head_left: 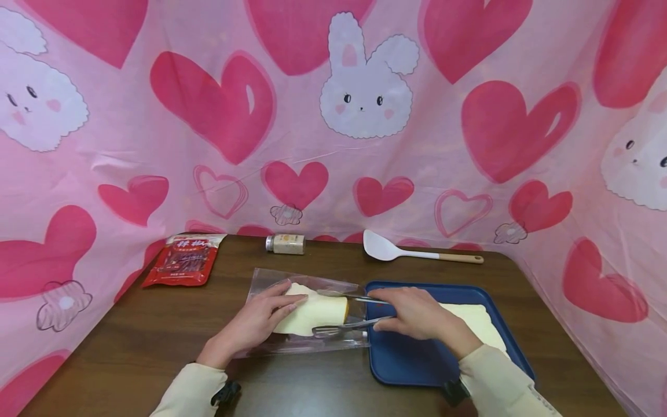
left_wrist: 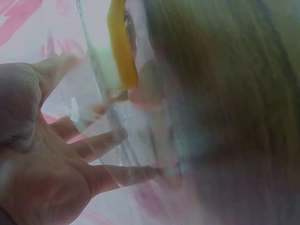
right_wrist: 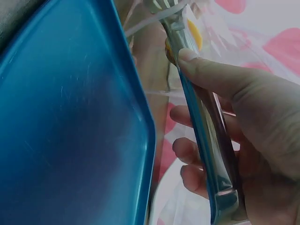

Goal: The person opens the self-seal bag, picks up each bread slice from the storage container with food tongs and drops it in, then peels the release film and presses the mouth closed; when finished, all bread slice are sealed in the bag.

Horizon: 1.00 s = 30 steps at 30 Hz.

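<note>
A pale bread slice [head_left: 312, 313] with a yellow-brown edge lies in a clear plastic bag [head_left: 299, 346] on the table. My left hand [head_left: 260, 318] rests on the slice's left part, fingers fairly straight; the left wrist view shows them spread against the film. From the right, my right hand [head_left: 417, 313] holds metal tongs [right_wrist: 206, 136], thumb on one arm and fingers on the other. The tongs' arms stand apart, their heads at the near and far sides of the slice. How firmly they touch it I cannot tell.
Beneath my right hand is a blue tray [head_left: 401, 365], with another pale slice [head_left: 476, 324] partly behind the right forearm. Along the back lie a red chili packet [head_left: 184, 260], a small spice jar [head_left: 286, 244] and a white spatula [head_left: 383, 246] with a wooden handle.
</note>
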### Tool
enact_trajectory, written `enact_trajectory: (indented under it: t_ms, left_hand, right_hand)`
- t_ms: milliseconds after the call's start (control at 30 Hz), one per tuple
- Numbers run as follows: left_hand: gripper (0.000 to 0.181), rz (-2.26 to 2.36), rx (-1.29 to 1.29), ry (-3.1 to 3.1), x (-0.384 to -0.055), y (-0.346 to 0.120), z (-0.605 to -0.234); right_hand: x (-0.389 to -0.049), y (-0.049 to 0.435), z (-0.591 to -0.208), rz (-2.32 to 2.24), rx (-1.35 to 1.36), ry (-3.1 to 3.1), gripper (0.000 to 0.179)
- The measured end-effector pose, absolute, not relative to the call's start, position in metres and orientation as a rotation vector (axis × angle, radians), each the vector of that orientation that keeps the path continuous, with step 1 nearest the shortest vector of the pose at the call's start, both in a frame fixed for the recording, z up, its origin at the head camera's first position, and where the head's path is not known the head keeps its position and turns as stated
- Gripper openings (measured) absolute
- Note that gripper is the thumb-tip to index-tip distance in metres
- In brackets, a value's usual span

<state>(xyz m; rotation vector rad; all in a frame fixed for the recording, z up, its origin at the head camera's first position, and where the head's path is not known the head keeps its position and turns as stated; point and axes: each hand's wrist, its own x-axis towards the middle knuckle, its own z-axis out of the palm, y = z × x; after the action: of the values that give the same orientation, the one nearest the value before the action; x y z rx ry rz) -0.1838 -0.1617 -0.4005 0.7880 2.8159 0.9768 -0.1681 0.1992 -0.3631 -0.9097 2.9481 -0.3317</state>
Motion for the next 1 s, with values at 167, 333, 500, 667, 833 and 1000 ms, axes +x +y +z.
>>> enact_trajectory:
  t_ms: [167, 333, 500, 667, 833, 1000]
  left_hand:
    - [0.034, 0.955, 0.793, 2.842, -0.184, -0.160, -0.401]
    - [0.034, 0.970, 0.805, 2.843, -0.185, -0.159, -0.402]
    - [0.034, 0.970, 0.810, 2.848, -0.184, -0.159, -0.402]
    - [0.032, 0.968, 0.836, 2.867, -0.184, -0.159, -0.399]
    - [0.032, 1.002, 0.810, 2.870, -0.184, -0.160, -0.393]
    - [0.033, 1.024, 0.779, 2.870, -0.183, -0.161, -0.388]
  right_hand:
    - [-0.169, 0.193, -0.364, -0.281, -0.925, 2.977, 0.061]
    - [-0.171, 0.188, -0.364, -0.266, -0.944, 2.984, 0.062]
    - [-0.172, 0.182, -0.365, -0.273, -0.966, 2.970, 0.063]
    - [-0.174, 0.180, -0.365, -0.263, -0.967, 2.950, 0.061]
    - [-0.176, 0.180, -0.363, -0.293, -0.911, 2.881, 0.061]
    - [-0.177, 0.180, -0.363, -0.311, -0.877, 2.850, 0.059]
